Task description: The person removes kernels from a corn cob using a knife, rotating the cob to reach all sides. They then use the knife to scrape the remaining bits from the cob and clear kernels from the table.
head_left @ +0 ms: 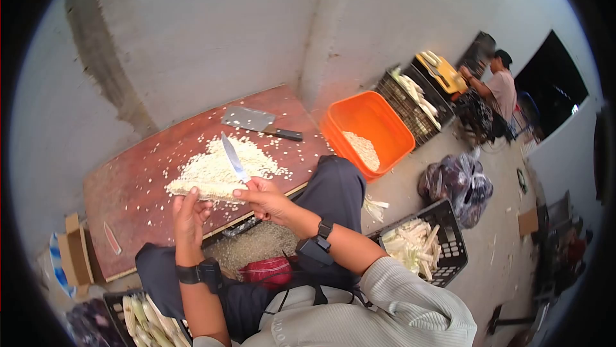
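Observation:
My left hand [190,215] grips the left end of a pale corn cob [215,190], which lies level above the front part of the reddish table [138,164]. In my right hand [262,197] is a knife [234,158], its blade pointing up and away from me; the fingertips of that hand also touch the cob's right end. Behind and below the cob spreads a heap of loose pale kernels [250,156]. A cleaver [250,118] with a black handle lies flat behind the heap.
An orange tub [391,130] with kernels stands right of the table, near a crate of cobs [417,98]. Another crate [457,244] holds husks and cobs at my right. A seated person [500,90] works at the back right. A small knife [112,238] lies at the table's left.

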The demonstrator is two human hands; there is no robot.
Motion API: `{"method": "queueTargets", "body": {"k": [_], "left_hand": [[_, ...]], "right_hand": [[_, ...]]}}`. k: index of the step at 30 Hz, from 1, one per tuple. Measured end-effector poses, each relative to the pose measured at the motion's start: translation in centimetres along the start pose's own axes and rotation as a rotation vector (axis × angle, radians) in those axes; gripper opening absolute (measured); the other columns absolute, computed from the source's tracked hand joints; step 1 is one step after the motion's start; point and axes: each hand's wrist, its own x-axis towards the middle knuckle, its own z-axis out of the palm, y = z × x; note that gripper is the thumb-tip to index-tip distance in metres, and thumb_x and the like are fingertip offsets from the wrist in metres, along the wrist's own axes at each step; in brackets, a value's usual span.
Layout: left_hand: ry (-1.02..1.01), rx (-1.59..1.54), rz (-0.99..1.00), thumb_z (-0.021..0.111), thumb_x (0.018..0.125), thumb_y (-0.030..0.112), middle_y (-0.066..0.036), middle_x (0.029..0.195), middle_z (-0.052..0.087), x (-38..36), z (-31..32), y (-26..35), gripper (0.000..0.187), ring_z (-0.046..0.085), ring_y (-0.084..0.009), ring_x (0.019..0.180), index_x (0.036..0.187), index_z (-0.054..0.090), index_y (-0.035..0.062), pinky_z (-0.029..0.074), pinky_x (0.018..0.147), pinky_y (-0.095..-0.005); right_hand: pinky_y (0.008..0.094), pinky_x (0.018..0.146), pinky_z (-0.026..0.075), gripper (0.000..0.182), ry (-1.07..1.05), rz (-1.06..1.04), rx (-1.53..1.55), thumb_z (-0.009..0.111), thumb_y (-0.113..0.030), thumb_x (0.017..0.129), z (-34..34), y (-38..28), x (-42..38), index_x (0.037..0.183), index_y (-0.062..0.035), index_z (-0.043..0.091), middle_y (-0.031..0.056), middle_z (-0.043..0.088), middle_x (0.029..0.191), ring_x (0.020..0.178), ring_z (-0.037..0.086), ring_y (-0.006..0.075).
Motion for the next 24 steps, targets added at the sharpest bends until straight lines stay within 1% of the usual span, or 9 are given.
{"method": "queueTargets", "body": {"k": [3, 5, 9, 12, 15, 16, 18, 21, 24], "left_hand": [[-0.061, 0.057, -0.031, 0.063, 0.09, 0.018, -0.006, 0.09, 0.065, 0.8, 1.1, -0.5, 0.022, 0.066, -0.0124, 0.069, 0.103, 0.053, 0.0051, 0.052, 0.051, -0.0184], [-0.148, 0.079, -0.004, 0.063, 0.09, 0.015, -0.006, 0.092, 0.064, 0.9, 2.1, -1.0, 0.023, 0.065, -0.0124, 0.07, 0.107, 0.052, 0.0025, 0.052, 0.054, -0.0193], [-0.287, 0.108, 0.067, 0.064, 0.089, 0.011, -0.008, 0.094, 0.064, 1.0, 4.2, -1.7, 0.028, 0.066, -0.0147, 0.075, 0.111, 0.051, -0.0008, 0.052, 0.06, -0.0199], [-0.299, 0.133, 0.09, 0.064, 0.089, 0.009, -0.01, 0.096, 0.064, 0.8, 5.7, -1.8, 0.029, 0.066, -0.0162, 0.078, 0.112, 0.049, -0.0012, 0.052, 0.062, -0.0203], [-0.294, 0.159, 0.034, 0.064, 0.089, 0.009, -0.012, 0.098, 0.064, 1.1, 5.7, -1.9, 0.031, 0.066, -0.0161, 0.08, 0.113, 0.048, -0.0018, 0.052, 0.064, -0.0211], [-0.282, 0.149, 0.014, 0.064, 0.088, 0.009, -0.012, 0.096, 0.065, 1.1, 6.0, -1.8, 0.036, 0.066, -0.0151, 0.079, 0.118, 0.046, -0.0006, 0.052, 0.063, -0.0208], [-0.254, 0.162, 0.008, 0.064, 0.088, 0.008, -0.011, 0.094, 0.066, 1.3, 5.6, -1.7, 0.035, 0.065, -0.0141, 0.077, 0.118, 0.048, 0.0007, 0.051, 0.062, -0.0198], [-0.203, 0.187, -0.033, 0.063, 0.087, 0.007, -0.01, 0.092, 0.067, 2.4, 3.8, -1.7, 0.029, 0.064, -0.0107, 0.074, 0.114, 0.054, 0.0027, 0.049, 0.06, -0.0175], [-0.183, 0.194, -0.037, 0.062, 0.088, 0.008, -0.007, 0.088, 0.066, 2.4, 3.2, -1.1, 0.024, 0.06, -0.0079, 0.07, 0.111, 0.055, 0.0028, 0.048, 0.058, -0.018]], "right_hand": [[0.018, 0.032, 0.028, 0.043, 0.133, -0.122, -0.039, 0.075, -0.024, 0.081, -0.3, -0.7, -1.5, 0.11, -0.0035, 0.051, -0.0037, 0.053, 0.071, 0.039, 0.039, 0.002], [0.0191, 0.033, 0.03, 0.048, 0.211, -0.191, -0.093, 0.076, -0.022, 0.081, -1.3, -1.0, -2.4, 0.115, -0.0005, 0.05, -0.0022, 0.054, 0.072, 0.04, 0.04, 0.0033], [0.0192, 0.034, 0.031, 0.04, 0.257, -0.295, -0.065, 0.074, -0.011, 0.081, -2.8, -2.0, -4.2, 0.111, -0.0008, 0.049, 0.0003, 0.055, 0.074, 0.04, 0.041, 0.0042], [0.0187, 0.034, 0.032, 0.037, 0.292, -0.31, -0.055, 0.074, -0.007, 0.08, -3.5, -2.4, -4.9, 0.109, -0.0026, 0.05, 0.0014, 0.056, 0.075, 0.041, 0.041, 0.0041], [0.0184, 0.034, 0.032, 0.038, 0.335, -0.351, -0.126, 0.074, -0.005, 0.08, -3.8, -2.0, -5.0, 0.109, -0.0028, 0.05, 0.0018, 0.056, 0.077, 0.043, 0.041, 0.0039], [0.0184, 0.035, 0.032, 0.037, 0.352, -0.371, -0.158, 0.073, -0.005, 0.08, -3.9, -2.0, -5.1, 0.109, -0.0028, 0.05, 0.0021, 0.057, 0.078, 0.043, 0.042, 0.0038], [0.0182, 0.035, 0.032, 0.037, 0.393, -0.407, -0.221, 0.073, -0.004, 0.08, -4.2, -1.9, -5.5, 0.108, -0.003, 0.049, 0.0025, 0.057, 0.08, 0.044, 0.042, 0.0037], [0.0186, 0.036, 0.033, 0.036, 0.482, -0.466, -0.122, 0.073, -0.004, 0.08, -5.8, -1.9, -6.6, 0.106, -0.0037, 0.049, 0.003, 0.058, 0.082, 0.045, 0.042, 0.0036], [0.0202, 0.034, 0.033, 0.038, 0.572, -0.548, 0.076, 0.074, -0.01, 0.081, -7.0, -2.4, -8.4, 0.107, -0.0037, 0.047, 0.0007, 0.054, 0.073, 0.04, 0.041, 0.0048]]}}
